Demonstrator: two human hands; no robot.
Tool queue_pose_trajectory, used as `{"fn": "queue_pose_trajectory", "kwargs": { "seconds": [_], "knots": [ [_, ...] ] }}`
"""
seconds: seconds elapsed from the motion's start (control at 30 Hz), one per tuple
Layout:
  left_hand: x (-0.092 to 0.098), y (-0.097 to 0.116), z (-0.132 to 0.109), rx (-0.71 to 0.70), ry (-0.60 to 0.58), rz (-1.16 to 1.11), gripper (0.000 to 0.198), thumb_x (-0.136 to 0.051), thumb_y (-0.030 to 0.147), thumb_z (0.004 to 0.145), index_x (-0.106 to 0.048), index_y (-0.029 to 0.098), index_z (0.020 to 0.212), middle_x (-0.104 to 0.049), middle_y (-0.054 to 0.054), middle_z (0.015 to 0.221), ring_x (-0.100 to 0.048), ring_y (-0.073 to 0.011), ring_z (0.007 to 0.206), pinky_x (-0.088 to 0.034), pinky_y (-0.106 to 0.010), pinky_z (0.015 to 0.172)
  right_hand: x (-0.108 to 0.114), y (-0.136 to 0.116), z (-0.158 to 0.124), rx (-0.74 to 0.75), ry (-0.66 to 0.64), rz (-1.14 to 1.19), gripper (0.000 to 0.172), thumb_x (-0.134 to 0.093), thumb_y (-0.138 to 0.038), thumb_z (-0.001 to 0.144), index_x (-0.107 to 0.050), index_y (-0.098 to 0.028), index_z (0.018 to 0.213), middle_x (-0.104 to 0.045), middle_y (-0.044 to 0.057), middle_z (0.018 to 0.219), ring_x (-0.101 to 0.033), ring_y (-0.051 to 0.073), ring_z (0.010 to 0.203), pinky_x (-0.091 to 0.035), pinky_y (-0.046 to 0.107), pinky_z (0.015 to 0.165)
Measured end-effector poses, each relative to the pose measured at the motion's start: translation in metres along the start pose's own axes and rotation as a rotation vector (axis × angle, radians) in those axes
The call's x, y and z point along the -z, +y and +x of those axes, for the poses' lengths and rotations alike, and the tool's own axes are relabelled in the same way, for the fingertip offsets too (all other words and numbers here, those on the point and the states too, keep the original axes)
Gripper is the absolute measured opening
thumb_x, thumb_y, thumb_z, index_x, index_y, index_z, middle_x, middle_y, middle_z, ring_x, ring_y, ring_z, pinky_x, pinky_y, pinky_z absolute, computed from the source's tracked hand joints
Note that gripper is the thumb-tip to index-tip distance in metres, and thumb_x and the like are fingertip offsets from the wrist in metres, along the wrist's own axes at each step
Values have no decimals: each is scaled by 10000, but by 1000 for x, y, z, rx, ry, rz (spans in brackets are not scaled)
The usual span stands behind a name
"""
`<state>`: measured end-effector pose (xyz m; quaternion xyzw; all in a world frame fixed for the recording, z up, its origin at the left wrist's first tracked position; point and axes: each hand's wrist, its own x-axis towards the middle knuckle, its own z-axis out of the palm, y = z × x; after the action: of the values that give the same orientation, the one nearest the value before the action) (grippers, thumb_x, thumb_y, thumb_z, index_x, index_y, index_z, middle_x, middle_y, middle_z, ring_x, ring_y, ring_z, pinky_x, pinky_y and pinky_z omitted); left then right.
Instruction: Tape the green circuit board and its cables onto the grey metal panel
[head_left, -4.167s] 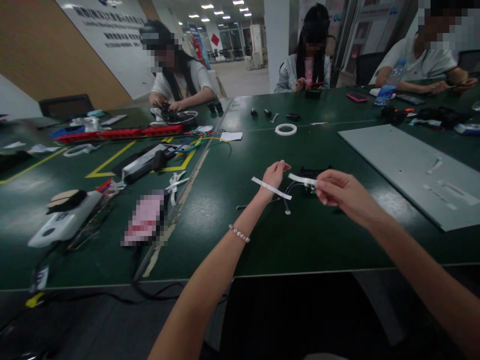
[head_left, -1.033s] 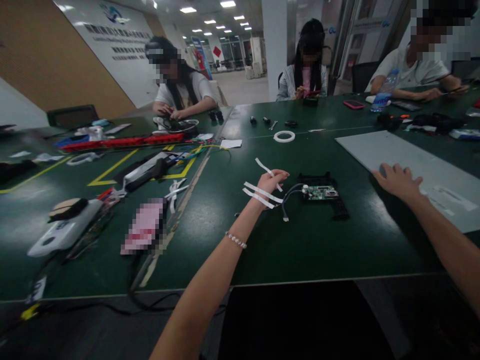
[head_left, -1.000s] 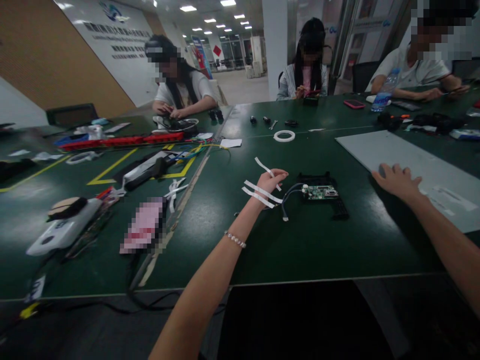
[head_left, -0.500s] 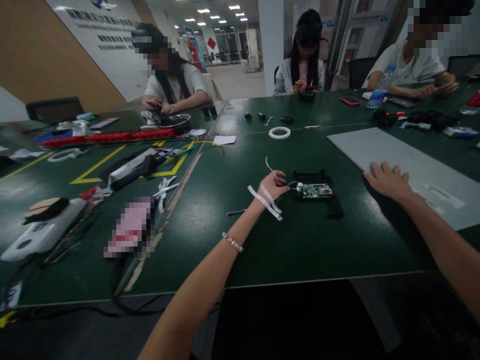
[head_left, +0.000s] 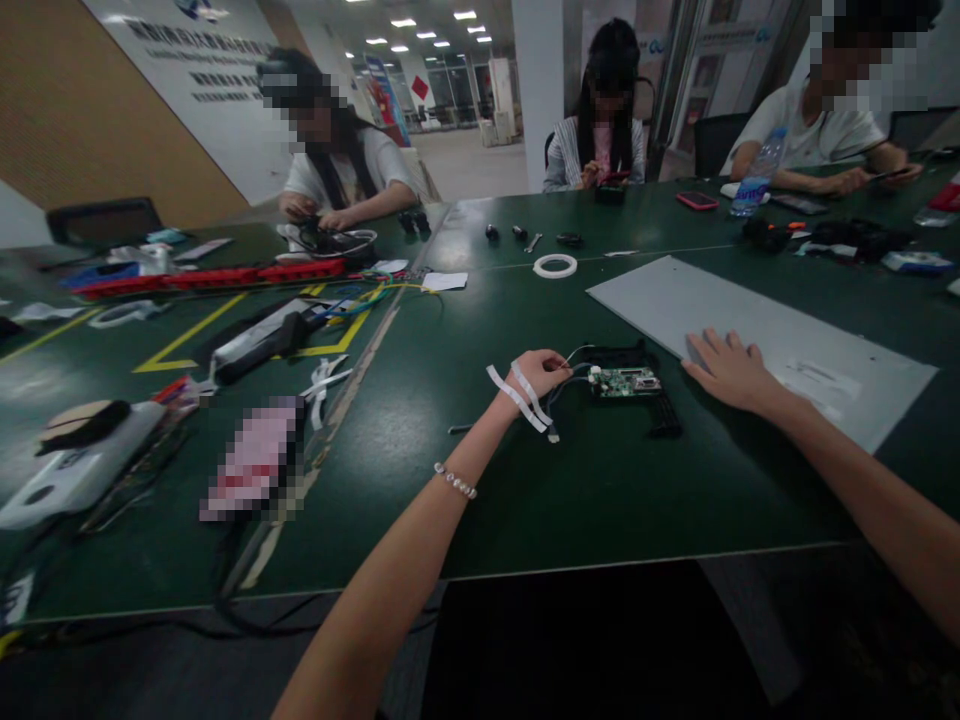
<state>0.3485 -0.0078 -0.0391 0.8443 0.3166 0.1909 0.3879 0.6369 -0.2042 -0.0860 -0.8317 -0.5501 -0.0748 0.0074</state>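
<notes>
My left hand (head_left: 541,374) is closed in a pinch beside a green circuit board (head_left: 624,382), with a thin white strip (head_left: 579,352) coming out of its fingertips. White tape strips (head_left: 519,398) cling to the back of this hand and wrist. The circuit board rests on a black plastic frame (head_left: 663,414), and grey cables (head_left: 553,412) run from it under my left hand. Fingers spread, my right hand (head_left: 731,372) lies flat on the left part of a large grey panel (head_left: 817,330). A pale label strip shows on the panel near my right wrist.
A tape roll (head_left: 555,266), a small wrench (head_left: 533,243) and dark small parts lie farther back. To the left are a pink pouch-like item (head_left: 259,450), a white device (head_left: 82,465) and red strips (head_left: 217,278). Three people sit across the table; a water bottle (head_left: 757,175) stands at right.
My right hand and the grey panel have slid left, closer to the circuit board. The white strip at my left fingertips pointed up before and now reaches rightward.
</notes>
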Motion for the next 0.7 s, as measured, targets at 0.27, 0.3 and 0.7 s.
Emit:
{"fn": "queue_pose_trajectory", "kwargs": {
  "seconds": [0.27, 0.3, 0.7],
  "knots": [
    [-1, 11, -8, -60, -75, 129, 178, -727, 259, 599, -704, 190, 762, -662, -14, 692, -586, -163, 643, -423, -288, 608, 10, -20, 1, 103, -55, 45, 722, -94, -615, 904, -260, -212, 1480, -229, 118, 1530, -255, 424, 1339, -294, 618, 1009],
    [-1, 12, -8, -64, -90, 130, 165, -728, 254, 596, -705, 183, 743, -662, -21, 693, -586, -168, 650, -424, -290, 608, 10, -22, 1, 110, -58, 48, 725, -91, -616, 904, -258, -211, 1481, -224, 116, 1532, -252, 423, 1343, -288, 614, 1016],
    [33, 19, -12, 177, -348, -376, 134, -699, 309, 702, -693, 180, 739, -555, -3, 580, -302, -44, 401, -229, -230, 418, 8, -32, 1, 184, -70, 78, 720, -93, -627, 903, -212, -245, 1500, -171, 83, 1553, -193, 395, 1383, -248, 577, 1077]
  ]
}}
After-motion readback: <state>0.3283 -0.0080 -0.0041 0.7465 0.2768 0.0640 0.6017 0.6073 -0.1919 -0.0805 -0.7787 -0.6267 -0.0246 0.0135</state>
